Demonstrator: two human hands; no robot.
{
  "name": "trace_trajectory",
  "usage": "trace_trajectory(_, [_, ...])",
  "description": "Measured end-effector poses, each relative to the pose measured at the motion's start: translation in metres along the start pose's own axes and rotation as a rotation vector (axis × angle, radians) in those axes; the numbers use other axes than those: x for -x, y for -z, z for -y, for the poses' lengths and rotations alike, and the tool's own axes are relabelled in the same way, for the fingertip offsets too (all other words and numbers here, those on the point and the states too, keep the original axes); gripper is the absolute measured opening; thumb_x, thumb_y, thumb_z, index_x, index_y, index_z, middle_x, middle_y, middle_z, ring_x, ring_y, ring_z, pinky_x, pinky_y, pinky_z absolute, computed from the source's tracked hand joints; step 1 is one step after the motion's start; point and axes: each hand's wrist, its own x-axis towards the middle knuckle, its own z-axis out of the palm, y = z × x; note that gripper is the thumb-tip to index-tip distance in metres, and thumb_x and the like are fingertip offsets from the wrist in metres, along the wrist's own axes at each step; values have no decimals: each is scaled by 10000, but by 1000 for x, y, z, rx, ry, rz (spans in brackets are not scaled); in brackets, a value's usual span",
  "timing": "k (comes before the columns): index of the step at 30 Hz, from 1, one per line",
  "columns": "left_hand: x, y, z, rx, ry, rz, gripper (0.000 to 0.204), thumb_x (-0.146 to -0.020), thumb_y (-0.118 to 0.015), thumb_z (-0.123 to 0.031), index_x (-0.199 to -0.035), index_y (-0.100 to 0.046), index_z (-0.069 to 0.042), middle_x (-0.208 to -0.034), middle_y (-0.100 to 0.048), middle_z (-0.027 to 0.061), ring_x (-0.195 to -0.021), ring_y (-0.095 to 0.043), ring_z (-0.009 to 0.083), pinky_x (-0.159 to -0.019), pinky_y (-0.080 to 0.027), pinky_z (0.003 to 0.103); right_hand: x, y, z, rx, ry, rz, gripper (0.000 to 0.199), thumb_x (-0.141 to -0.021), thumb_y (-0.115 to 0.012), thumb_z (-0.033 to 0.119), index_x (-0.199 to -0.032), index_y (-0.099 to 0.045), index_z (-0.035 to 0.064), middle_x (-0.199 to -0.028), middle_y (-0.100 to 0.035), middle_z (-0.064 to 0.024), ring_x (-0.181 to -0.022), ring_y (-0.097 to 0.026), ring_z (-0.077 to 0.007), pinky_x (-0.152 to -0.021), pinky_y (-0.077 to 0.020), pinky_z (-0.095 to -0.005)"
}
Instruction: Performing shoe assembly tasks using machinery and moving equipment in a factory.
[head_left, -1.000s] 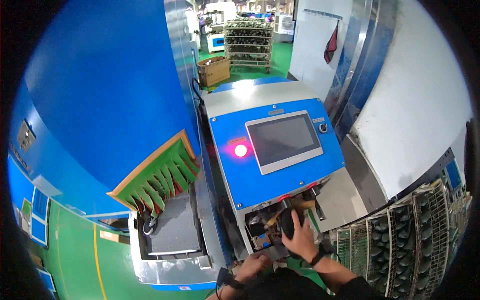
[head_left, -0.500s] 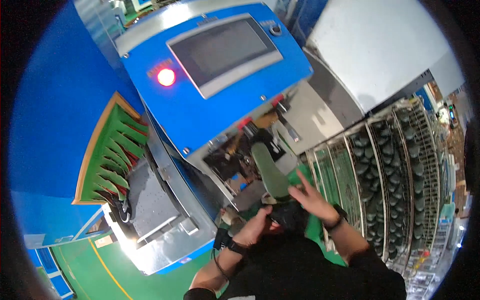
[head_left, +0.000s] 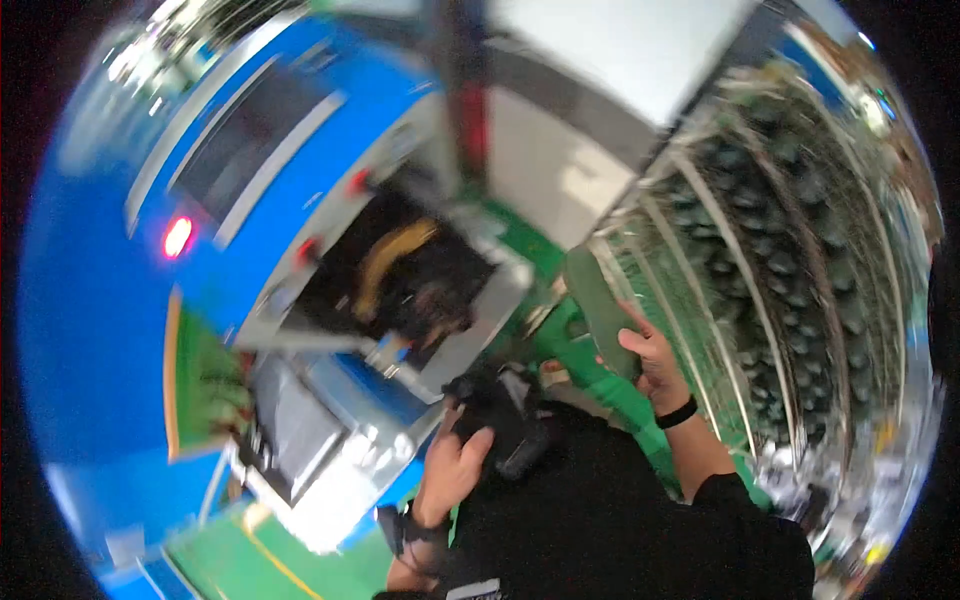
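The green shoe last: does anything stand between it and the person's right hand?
Nothing visible does: the right hand holds the green shoe last directly, thumb laid across it. The left hand and its blurred black item are well apart.

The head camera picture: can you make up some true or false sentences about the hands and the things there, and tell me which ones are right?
1. The right hand holds a green foot-shaped form. True.
2. The left hand is empty. False: it holds a blurred black thing.
3. The round light on the blue machine glows green. False: it glows red.
4. The screen looks dark. True.
5. The wire rack is on the picture's left. False: it is on the right.
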Motion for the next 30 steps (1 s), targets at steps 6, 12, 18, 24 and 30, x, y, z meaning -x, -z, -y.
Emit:
trace_trajectory(6, [-49, -69, -34, -79, 42, 74, 551, -922, -615, -430, -1140, -624, 76, -1090, -682, 215, -989, -610, 306, -907, -462, 429, 90, 196, 30, -557, 249, -545, 453, -945, -641, 175, -1339, -494, 6, -1178, -634, -196, -912, -675, -320, -703, -599, -430])
trace_trajectory(12, [-94, -149, -130, -162, 230, 433, 943, -955, -528, -647, -1562, -245, 17, -1536, -395, 253, -1387, -426, 373, -1076, -386, 515, 251, 331, 52, -1083, 771, -598, 359, -996, -558, 338, -1219, -569, 58, -1052, -628, -209, -709, -648, -214, -546, -569, -290])
trace_trajectory(18, [-98, -207, -190, -414, 92, 573, 925, -908, -594, -659, -1425, -437, 92, -1365, -527, 313, -1280, -493, 434, -1056, -392, 499, 310, 442, 60, -1140, 1095, -333, 465, -995, -536, 407, -1143, -599, -29, -926, -614, -248, -557, -589, -169, -468, -526, -242])
trace_trajectory(24, [-144, -207, -142, -607, -195, 774, 727, -971, -557, -568, -1336, -542, 61, -1334, -557, 302, -1259, -516, 430, -1070, -409, 484, 345, 595, 40, -1084, 964, -792, 327, -964, -516, 380, -905, -601, 70, -856, -669, -120, -564, -573, -142, -549, -508, -302])
trace_trajectory(30, [-137, -229, -166, -434, 197, 669, 599, -1033, -489, -472, -1383, -541, 13, -1395, -548, 239, -1306, -489, 414, -1104, -395, 492, 356, 651, 14, -880, 1009, -838, 262, -930, -573, 353, -825, -576, 113, -766, -577, -35, -657, -545, -196, -622, -503, -355])
